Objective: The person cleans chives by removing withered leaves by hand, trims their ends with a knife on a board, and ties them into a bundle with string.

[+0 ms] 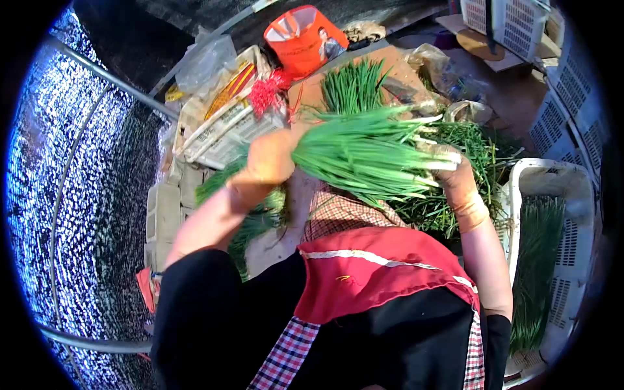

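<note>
A bunch of green chives (364, 156) is stretched sideways in front of my apron, its pale stem ends pointing right. My left hand (272, 156) is closed at the leafy end, slightly blurred. My right hand (457, 175) is closed around the white stem ends, some fingers hidden by the stems. Beyond the held bunch, another pile of chives (354, 86) lies on the brown board (393, 62). Loose green leaves (474, 140) are heaped beside my right hand, and more greens (257, 227) lie below my left forearm.
A white crate (515, 221) holding chives (536, 260) stands at right. An orange-red bucket (302, 49) and a bundle of red ties (268, 92) are at the back. A white basket (214, 133) sits left; stacked crates (572, 84) rise at the far right.
</note>
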The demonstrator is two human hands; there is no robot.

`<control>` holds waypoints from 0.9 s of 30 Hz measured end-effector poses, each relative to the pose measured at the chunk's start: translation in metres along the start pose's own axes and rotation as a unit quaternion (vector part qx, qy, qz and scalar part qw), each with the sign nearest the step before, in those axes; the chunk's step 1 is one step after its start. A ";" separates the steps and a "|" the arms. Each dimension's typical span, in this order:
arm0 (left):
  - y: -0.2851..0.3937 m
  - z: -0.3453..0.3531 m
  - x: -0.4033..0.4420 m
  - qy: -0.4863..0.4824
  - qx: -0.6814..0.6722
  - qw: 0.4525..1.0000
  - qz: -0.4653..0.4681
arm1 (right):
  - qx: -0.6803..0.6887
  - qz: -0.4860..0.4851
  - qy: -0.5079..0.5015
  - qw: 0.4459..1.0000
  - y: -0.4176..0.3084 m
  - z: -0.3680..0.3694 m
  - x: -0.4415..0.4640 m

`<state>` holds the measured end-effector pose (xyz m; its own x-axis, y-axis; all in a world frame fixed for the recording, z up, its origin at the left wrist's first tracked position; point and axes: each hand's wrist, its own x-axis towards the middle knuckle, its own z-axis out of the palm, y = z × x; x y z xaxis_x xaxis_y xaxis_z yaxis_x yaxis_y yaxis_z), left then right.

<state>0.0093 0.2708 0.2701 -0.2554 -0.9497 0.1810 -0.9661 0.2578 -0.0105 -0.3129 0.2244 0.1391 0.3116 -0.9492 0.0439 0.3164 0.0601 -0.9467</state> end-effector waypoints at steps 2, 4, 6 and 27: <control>-0.013 0.038 -0.056 -0.024 0.066 0.996 -0.047 | 0.044 0.050 -0.023 0.998 0.019 0.008 -0.006; -0.013 0.080 -0.103 0.111 -0.111 0.988 -0.015 | -0.056 0.070 -0.037 0.995 0.036 0.010 -0.012; -0.016 0.108 -0.131 -0.004 0.012 0.994 -0.113 | -0.083 0.064 -0.073 0.992 0.043 0.015 -0.015; -0.025 0.132 -0.141 0.071 -0.064 0.987 -0.128 | -0.289 0.003 -0.110 0.951 0.017 0.025 -0.017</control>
<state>0.0642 0.3751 0.1154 0.0126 -0.9546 0.2977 -0.9835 0.0418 0.1759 -0.2901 0.2496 0.1304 0.5123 -0.8577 0.0442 -0.2112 -0.1757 -0.9615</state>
